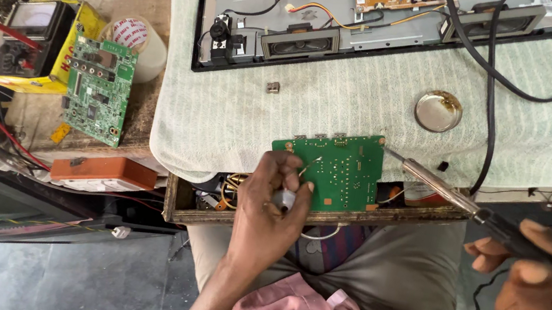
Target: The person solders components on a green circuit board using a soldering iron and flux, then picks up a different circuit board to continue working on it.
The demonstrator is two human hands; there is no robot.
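A seated person's left hand (276, 202) pinches solder wire (308, 167) over a green circuit board (342, 171); the right hand (538, 285) grips a soldering iron (443, 191) angled leftward, tip at the board's far right corner.

Position: one head-worn camera, above the person's lap.
Direction: straight down onto the worktop (238, 114) edge.
Nearness: close; circuit board (338, 171) just beyond the left grip (276, 202).

Towel-covered workbench (240, 100), grey stone floor (57, 275), soft daylight
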